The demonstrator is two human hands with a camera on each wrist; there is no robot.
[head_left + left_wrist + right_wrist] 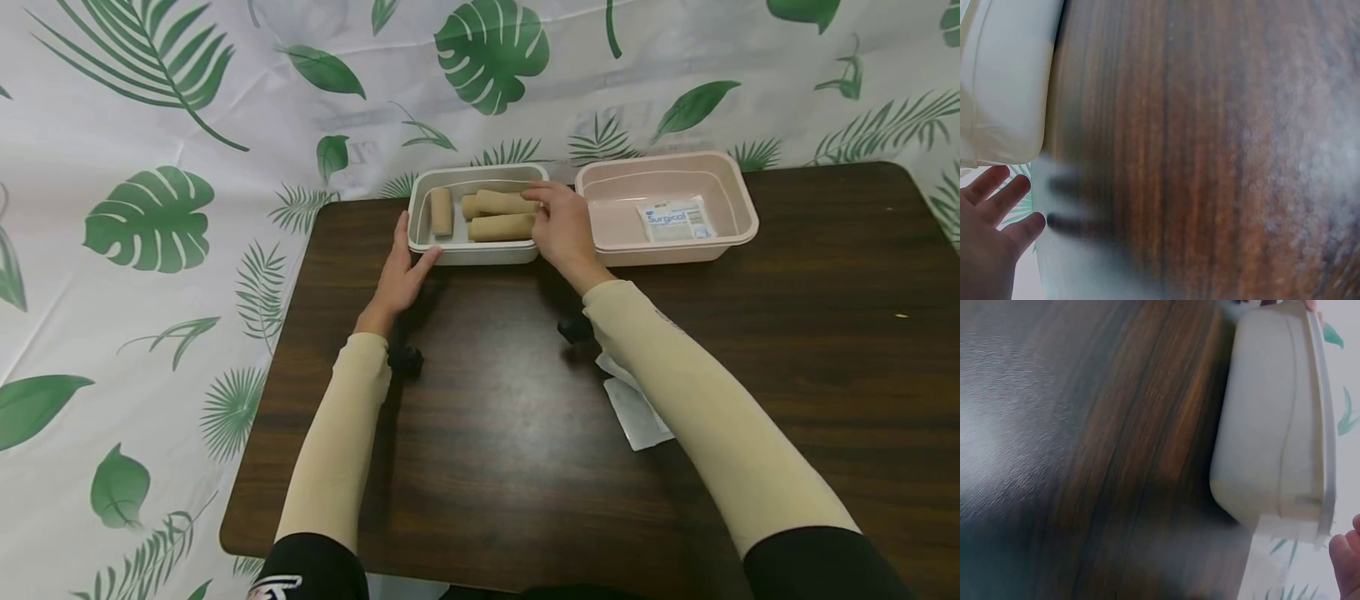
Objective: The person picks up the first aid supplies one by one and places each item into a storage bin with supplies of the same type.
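A white plastic tub [480, 254] at the table's back edge contains several tan rolled bandages [501, 227], one of them standing crosswise at the left end [441, 212]. My left hand [397, 279] is at the tub's left end, thumb by the front rim and fingers straight along the side; the left wrist view shows those fingers [1004, 200] spread beside the tub's corner. Over the right end, my right hand [562, 225] pinches the right end of the upper bandage roll [498, 202]. In the right wrist view only its thumb [1344, 550] shows, near the tub's rim.
To the right, a pink tub [667, 254] holds a white packet printed "Surgical" [675, 220]. White wrappers [637, 412] lie on the dark wooden table [495, 467], partly under my right forearm. A leaf-patterned sheet [480, 83] hangs behind the table.
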